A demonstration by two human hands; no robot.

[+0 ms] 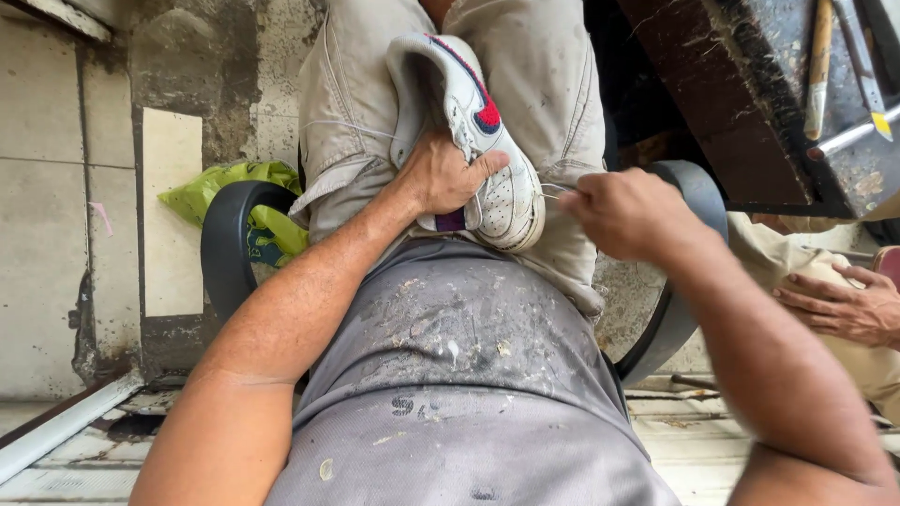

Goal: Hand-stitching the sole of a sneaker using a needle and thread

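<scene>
- Far to the left of the left grip, a crumpled yellow-green plastic bag [234, 192] lies against the tiled wall, behind the curved dark plastic armrest of the chair [230, 244].
- The left hand [441, 176] is clamped on a white leather sneaker with a red and blue side mark [487, 141]. The thumb lies across the side of the shoe and the other fingers wrap under it. The shoe rests on the lap, on the beige trousers [544, 84], with the toe pointing toward the body and the perforated toe cap just right of the thumb.
- The left forearm comes up from the lower left, bent at the elbow, with the wrist straight.
- Just right of the toe cap, a thin pale thread [553, 190] runs from the shoe to the right hand [630, 214]. The right grip is closed, pinched on this thread. I cannot see a needle.
- The right arm comes from the lower right, and the back of the hand faces the camera.
- In my judgement, a hard pull could snap the thread or tear the stitch hole, and a loose left grip would let the shoe slide off the lap.
- Well to the right of the right grip, another person's hand [844, 305] rests on a knee, and above it a dark worn wooden table [741, 103] carries long tools.
</scene>
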